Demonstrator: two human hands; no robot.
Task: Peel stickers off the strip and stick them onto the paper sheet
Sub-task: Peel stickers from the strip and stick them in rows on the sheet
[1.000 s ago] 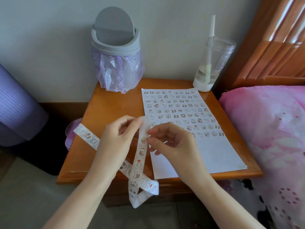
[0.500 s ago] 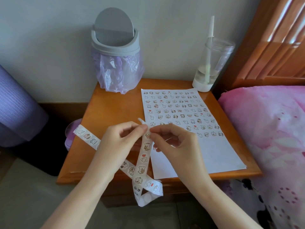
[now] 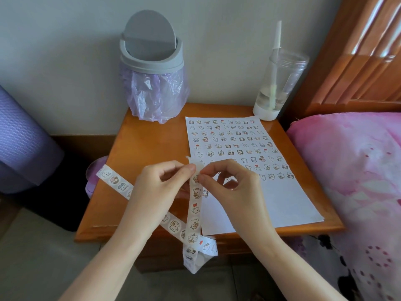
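Note:
A long white sticker strip point(image 3: 195, 209) with small cartoon animal stickers hangs in a loop over the front edge of the wooden bedside table point(image 3: 147, 148). My left hand point(image 3: 160, 187) pinches the strip near its top end. My right hand point(image 3: 232, 185) pinches at the strip's right edge just beside the left thumb, on a sticker near the top. The white paper sheet point(image 3: 282, 205) lies flat on the table to the right, its upper half covered with rows of stickers, its lower half bare.
A grey swing-lid bin point(image 3: 152, 66) with a purple bag stands at the back of the table. A clear cup point(image 3: 280, 83) with a straw stands at the back right. A pink bedcover point(image 3: 351, 170) lies right, a purple roll point(image 3: 19, 144) left.
Both hands have risen slightly and closed in on the strip's top end. The hanging loop has shifted a little to the right. The paper sheet has not moved.

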